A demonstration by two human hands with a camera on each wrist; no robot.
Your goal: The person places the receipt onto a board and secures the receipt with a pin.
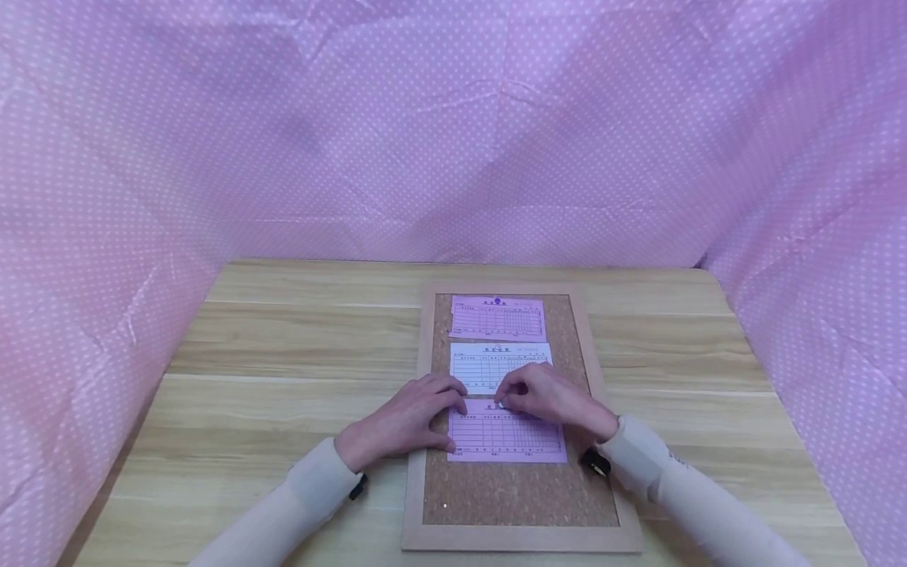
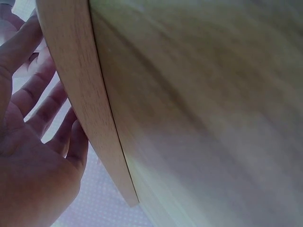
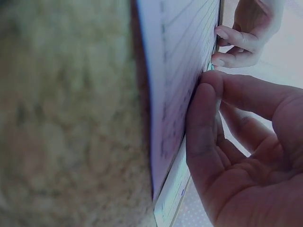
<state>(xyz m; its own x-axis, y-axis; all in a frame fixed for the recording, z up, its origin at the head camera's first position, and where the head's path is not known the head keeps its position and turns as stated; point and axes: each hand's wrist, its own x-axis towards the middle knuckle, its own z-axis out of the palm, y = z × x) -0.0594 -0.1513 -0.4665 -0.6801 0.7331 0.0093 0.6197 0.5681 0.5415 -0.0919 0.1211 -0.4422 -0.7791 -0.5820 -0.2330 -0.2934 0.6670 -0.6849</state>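
A wood-framed cork board (image 1: 520, 500) lies on the table with three printed form slips in a column. Nearest the person is a pink slip (image 1: 496, 437); my left hand (image 1: 404, 416) rests at its left edge, thumb low and fingertips higher. At that slip's top edge, my right hand (image 1: 549, 394) pinches a small pale thing, seemingly a push pin (image 1: 500, 405), mostly hidden by the fingers. The right wrist view shows the right thumb and index finger (image 3: 203, 113) together against the paper. A white slip (image 1: 468, 368) lies above, partly covered by the right hand.
The farthest pink slip (image 1: 489, 321) has a purple push pin (image 1: 497, 301) at its top; a pale pin (image 1: 498, 347) sits on the white slip. A tiny white dot (image 1: 445, 505) shows on the lower cork. Pink dotted cloth (image 1: 453, 142) surrounds the wooden table (image 1: 283, 354).
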